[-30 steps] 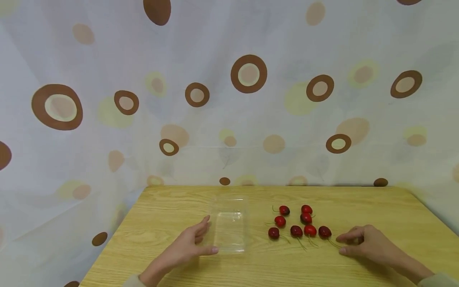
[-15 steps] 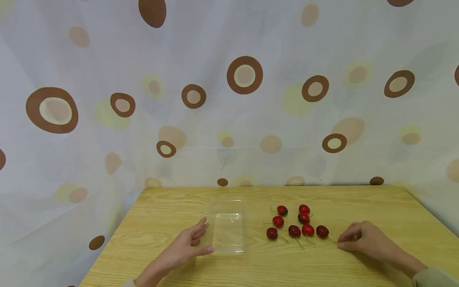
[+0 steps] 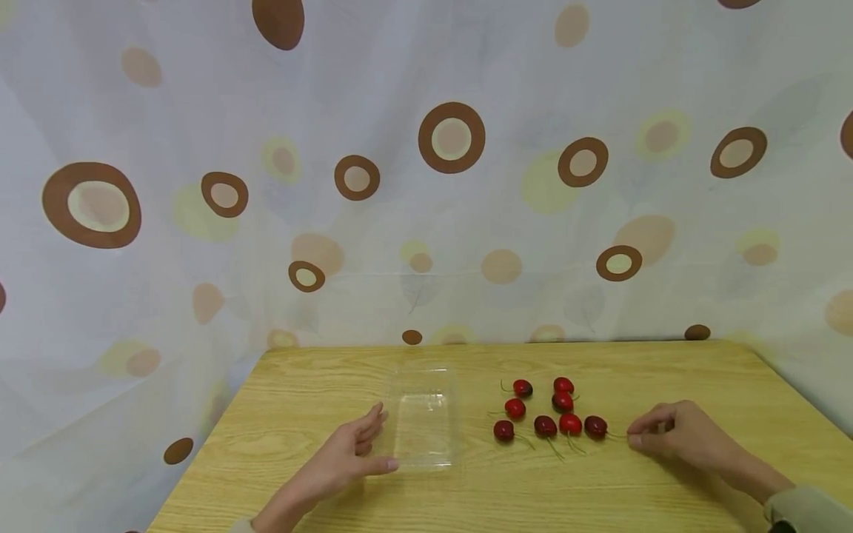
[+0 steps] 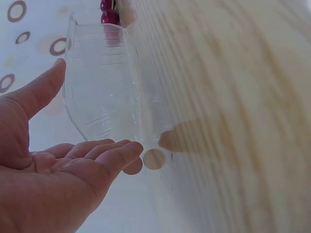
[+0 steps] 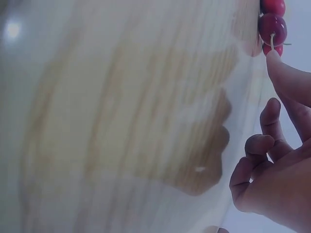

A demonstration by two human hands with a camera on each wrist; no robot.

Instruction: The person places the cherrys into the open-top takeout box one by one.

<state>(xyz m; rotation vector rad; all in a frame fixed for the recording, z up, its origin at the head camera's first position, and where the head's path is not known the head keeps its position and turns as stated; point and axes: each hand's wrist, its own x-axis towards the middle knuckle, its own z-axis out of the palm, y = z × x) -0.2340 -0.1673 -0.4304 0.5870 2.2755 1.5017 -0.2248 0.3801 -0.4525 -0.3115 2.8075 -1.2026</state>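
Note:
My right hand (image 3: 686, 437) pinches the stem of a dark red cherry (image 3: 596, 427) between thumb and forefinger, while its other fingers curl inward in the right wrist view. That cherry (image 5: 272, 26) lies on the table at the right end of the group. To its left and behind it several more red cherries (image 3: 545, 426) lie loose, their thin green stems showing. A clear plastic box (image 3: 423, 464) stands left of them, open at the top. Beside the box's left side my left hand (image 3: 340, 455) holds nothing; its fingers are extended and its thumb (image 4: 46, 87) is spread near the rim.
The wood-grain table (image 3: 320, 385) has a glossy surface that mirrors the hands. A pale curtain (image 3: 400, 222) with brown and yellow dots hangs right behind the table's back edge and along its sides.
My right thumb and forefinger have closed together on the cherry's stem. The left hand stays beside the box, drawn back very slightly, and the head view has shifted a little.

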